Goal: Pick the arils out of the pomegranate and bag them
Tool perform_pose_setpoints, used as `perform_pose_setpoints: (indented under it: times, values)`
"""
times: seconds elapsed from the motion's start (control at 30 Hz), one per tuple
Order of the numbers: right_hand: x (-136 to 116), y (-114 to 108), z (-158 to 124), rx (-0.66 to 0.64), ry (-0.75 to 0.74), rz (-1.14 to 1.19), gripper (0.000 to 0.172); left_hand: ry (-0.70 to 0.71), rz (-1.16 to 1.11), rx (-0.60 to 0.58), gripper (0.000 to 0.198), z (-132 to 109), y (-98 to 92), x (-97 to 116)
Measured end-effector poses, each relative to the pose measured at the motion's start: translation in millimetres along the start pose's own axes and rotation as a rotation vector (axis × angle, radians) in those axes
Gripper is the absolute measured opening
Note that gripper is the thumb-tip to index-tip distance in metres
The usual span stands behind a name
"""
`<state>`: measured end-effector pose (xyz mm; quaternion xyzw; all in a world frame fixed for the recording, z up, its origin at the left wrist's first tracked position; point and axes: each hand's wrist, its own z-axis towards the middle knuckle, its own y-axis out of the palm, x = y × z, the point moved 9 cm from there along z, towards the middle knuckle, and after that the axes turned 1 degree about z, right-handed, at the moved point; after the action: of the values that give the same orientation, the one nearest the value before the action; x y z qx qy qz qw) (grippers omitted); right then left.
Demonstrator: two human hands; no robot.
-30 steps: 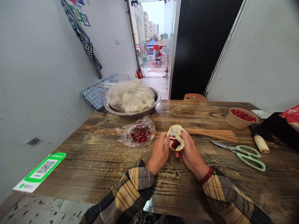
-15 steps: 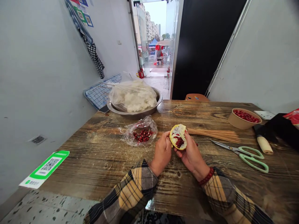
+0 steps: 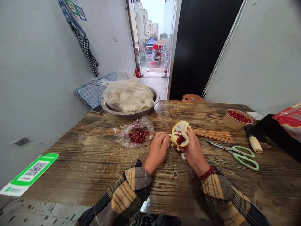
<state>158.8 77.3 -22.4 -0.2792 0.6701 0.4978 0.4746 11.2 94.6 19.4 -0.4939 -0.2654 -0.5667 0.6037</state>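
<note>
A broken piece of pomegranate (image 3: 180,134), yellow rind with white pith and red seeds, is held above the wooden table (image 3: 94,163). My right hand (image 3: 194,152) grips it from the right side. My left hand (image 3: 157,149) is closed in a pinch at the piece's left edge, pulling at a bit of rind. A clear plastic bag with loose red seeds (image 3: 137,136) lies just left of my hands.
A steel basin (image 3: 150,108) with a bag of white stuff sits at the back. Bamboo skewers (image 3: 213,135), green-handled scissors (image 3: 237,153), a paper bowl of seeds (image 3: 237,119) and a knife handle (image 3: 255,143) lie to the right. A green QR sign (image 3: 28,172) is at the left.
My left hand has shifted from cupping the fruit's side to pinching at its left edge. The piece has tilted a little, and small bits now hang below it.
</note>
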Motion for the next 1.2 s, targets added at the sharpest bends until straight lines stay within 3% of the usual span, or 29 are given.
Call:
perform_pose_setpoints:
  times: [0.2,0.37,0.5,0.63,0.8,0.93,1.2]
  values:
    - [-14,-3,-3,-0.012,-0.281,-0.3,0.04,-0.083,0.067,-0.001,0.029,0,-1.3,-8]
    - [-21,5,-10,-0.083,-0.378,-0.462,0.039,-0.236,-0.164,-0.127,0.036,-6,16.2,-22]
    - [-25,12,-14,-0.111,-0.412,-0.49,0.036,-0.253,-0.21,-0.11,0.029,-9,18.5,-24]
    - [-20,12,-15,-0.104,-0.374,-0.456,0.036,-0.157,-0.102,-0.084,0.025,-9,14.8,-14]
    - [1,12,-15,-0.117,-0.147,-0.358,0.044,-0.092,0.001,-0.042,0.021,-11,11.8,-7]
    - [6,14,-16,-0.111,-0.09,-0.277,0.044,-0.097,0.017,-0.019,0.023,-11,9.5,-9]
    - [5,12,-4,-0.157,-0.029,-0.154,0.037,-0.229,-0.152,-0.111,0.037,-3,11.2,-23]
